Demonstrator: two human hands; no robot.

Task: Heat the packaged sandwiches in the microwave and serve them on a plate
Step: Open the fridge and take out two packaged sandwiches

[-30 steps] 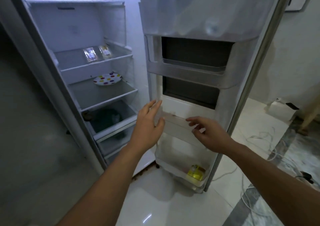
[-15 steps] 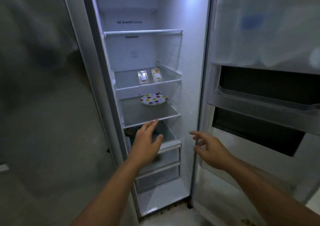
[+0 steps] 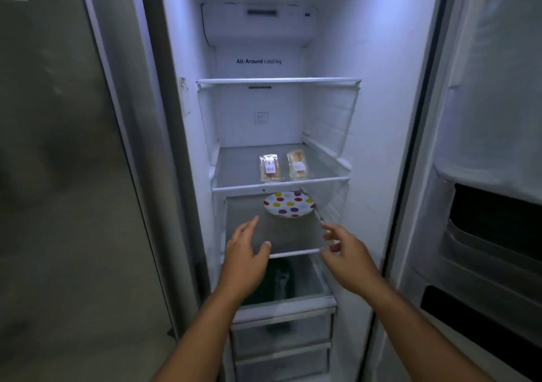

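Note:
Two packaged sandwiches lie side by side on a middle fridge shelf [image 3: 234, 173]: the left sandwich pack [image 3: 270, 168] and the right sandwich pack [image 3: 298, 165], both in clear wrap with a small label. One shelf lower sits a white plate with coloured dots [image 3: 289, 204]. My left hand [image 3: 245, 254] and my right hand [image 3: 347, 254] hover in front of that lower shelf, fingers relaxed, holding nothing. Both hands are below the sandwiches and apart from the plate.
The fridge stands open, its door [image 3: 484, 205] with empty racks swung out on the right. A closed grey door [image 3: 64, 176] fills the left. Below the hands is a drawer [image 3: 308, 288] with something dark green inside, then two more drawers [image 3: 281, 337].
The view has turned from the door racks to the fridge interior and come closer. Both hands have risen from drawer height to the plate shelf's front edge, still holding nothing.

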